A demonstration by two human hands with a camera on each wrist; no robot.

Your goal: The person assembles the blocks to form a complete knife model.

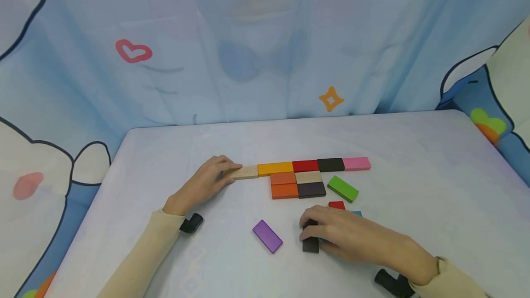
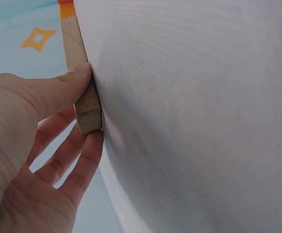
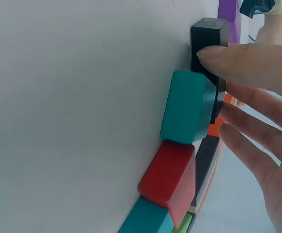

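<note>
My left hand (image 1: pixel 204 180) pinches the free end of a plain wooden block (image 1: pixel 247 172), thumb on one side and fingertips at the other. That block is the left end of a straight row with yellow (image 1: pixel 275 169), red (image 1: pixel 305 166), black (image 1: pixel 331 164) and pink (image 1: pixel 357 163) blocks. Nearer the front, my right hand (image 1: pixel 352 236) holds a loose black block (image 1: pixel 310 245) between thumb and fingers. In the right wrist view, a teal block (image 3: pixel 182 107), a red block (image 3: pixel 167 170) and a second teal block (image 3: pixel 143 218) lie beside it, partly hidden by the hand in the head view.
Below the row, two orange blocks (image 1: pixel 284 191), a pale wooden block (image 1: pixel 308 177) and a dark block (image 1: pixel 312 190) form a second cluster. A green block (image 1: pixel 342 189) lies slanted to its right, a purple block (image 1: pixel 267 236) in front. A printed curtain (image 1: pixel 265 59) hangs behind the table.
</note>
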